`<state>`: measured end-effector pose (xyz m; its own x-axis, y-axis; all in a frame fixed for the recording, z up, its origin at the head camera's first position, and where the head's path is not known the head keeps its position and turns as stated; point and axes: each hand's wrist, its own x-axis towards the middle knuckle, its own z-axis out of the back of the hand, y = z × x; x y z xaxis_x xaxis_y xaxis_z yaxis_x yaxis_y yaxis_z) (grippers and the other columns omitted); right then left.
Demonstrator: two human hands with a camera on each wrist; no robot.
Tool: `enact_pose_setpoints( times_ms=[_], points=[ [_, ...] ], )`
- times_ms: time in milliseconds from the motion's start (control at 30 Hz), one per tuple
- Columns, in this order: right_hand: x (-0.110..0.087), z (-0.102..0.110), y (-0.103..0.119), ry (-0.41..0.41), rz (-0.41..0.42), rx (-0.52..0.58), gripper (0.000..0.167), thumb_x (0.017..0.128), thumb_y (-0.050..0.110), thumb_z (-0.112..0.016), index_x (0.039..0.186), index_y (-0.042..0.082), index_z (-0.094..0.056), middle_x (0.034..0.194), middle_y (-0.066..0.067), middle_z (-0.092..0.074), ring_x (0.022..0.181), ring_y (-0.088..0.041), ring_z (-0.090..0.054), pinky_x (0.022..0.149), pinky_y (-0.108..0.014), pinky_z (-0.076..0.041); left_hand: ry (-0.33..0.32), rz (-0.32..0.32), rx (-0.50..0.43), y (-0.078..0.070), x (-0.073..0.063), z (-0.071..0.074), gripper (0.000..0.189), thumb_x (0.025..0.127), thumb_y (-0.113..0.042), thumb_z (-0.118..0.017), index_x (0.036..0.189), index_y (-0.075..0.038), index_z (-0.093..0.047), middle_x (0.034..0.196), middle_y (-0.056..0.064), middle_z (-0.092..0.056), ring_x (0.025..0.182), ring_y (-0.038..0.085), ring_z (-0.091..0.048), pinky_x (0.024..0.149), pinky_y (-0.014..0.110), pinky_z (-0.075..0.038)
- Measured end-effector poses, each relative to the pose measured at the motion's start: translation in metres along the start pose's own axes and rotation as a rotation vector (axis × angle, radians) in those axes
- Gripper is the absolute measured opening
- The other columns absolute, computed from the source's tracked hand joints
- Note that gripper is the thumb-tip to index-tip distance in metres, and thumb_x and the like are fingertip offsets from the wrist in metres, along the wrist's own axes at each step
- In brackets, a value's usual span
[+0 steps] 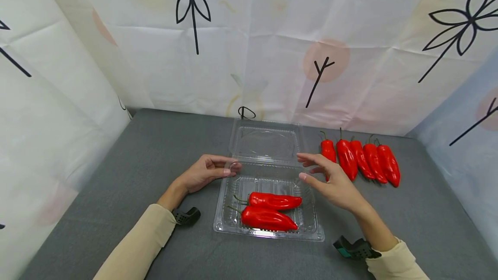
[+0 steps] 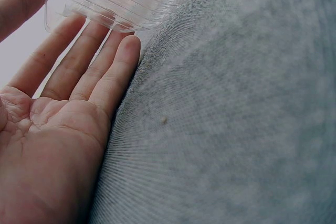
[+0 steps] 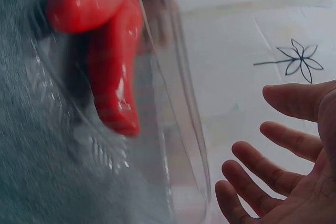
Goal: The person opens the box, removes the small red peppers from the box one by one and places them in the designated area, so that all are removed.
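Observation:
A clear plastic clamshell container (image 1: 268, 236) lies with its lid (image 1: 268, 141) folded back. Two red peppers rest inside: the far pepper (image 1: 274, 201) and the near pepper (image 1: 266, 218), stems to the left. My left hand (image 1: 206, 172) holds the container's far left edge near the hinge. In the left wrist view, its nearly straight fingers (image 2: 68, 69) reach under the plastic wall, with the thumb at the rim. Over the container's far right side, my right hand (image 1: 330, 180) is spread and holds nothing. The right wrist view shows its fingers (image 3: 262, 171) apart beside the container.
Several more red peppers (image 1: 371, 161) lie in a row at the back right of the grey table (image 1: 128, 176), beyond the right hand. A patterned white cloth (image 1: 268, 77) hangs behind the table, with more cloth along both sides.

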<state>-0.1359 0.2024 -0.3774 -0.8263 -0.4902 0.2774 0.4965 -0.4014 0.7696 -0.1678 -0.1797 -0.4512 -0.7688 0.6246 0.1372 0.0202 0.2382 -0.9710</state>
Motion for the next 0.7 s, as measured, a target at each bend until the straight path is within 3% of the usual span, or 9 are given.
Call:
enact_pose_setpoints(
  times_ms=[200,400,700],
  points=[
    [0.0,-0.015,0.001,0.052,0.047,0.053,0.051,0.092,0.003,-0.073,0.14,0.005,-0.057,0.131,-0.008,-0.063,0.116,-0.021,-0.061,0.094,-0.037,-0.055,0.002,-0.001,-0.001,0.001,0.0,0.001,0.046,0.098,0.0,-0.064,0.136,0.019,-0.05,0.136,0.033,-0.057,0.127,0.029,-0.06,0.107,0.043,-0.049],
    [-0.002,-0.03,0.003,0.1,0.069,0.053,0.05,0.092,0.008,-0.074,0.14,0.01,-0.059,0.132,-0.005,-0.063,0.11,-0.032,-0.063,0.094,-0.04,-0.056,-0.005,0.007,-0.001,0.001,0.0,0.001,0.046,0.097,-0.003,-0.067,0.137,0.015,-0.052,0.135,0.029,-0.059,0.127,0.029,-0.06,0.107,0.042,-0.049],
    [-0.003,-0.042,0.011,0.137,0.069,-0.016,0.052,0.092,0.017,-0.077,0.141,0.015,-0.059,0.134,-0.006,-0.062,0.116,-0.031,-0.06,0.093,-0.044,-0.056,-0.012,0.008,0.0,0.0,0.0,0.0,0.048,0.097,-0.003,-0.066,0.137,0.017,-0.05,0.136,0.032,-0.057,0.127,0.029,-0.06,0.106,0.043,-0.049]
  ],
)
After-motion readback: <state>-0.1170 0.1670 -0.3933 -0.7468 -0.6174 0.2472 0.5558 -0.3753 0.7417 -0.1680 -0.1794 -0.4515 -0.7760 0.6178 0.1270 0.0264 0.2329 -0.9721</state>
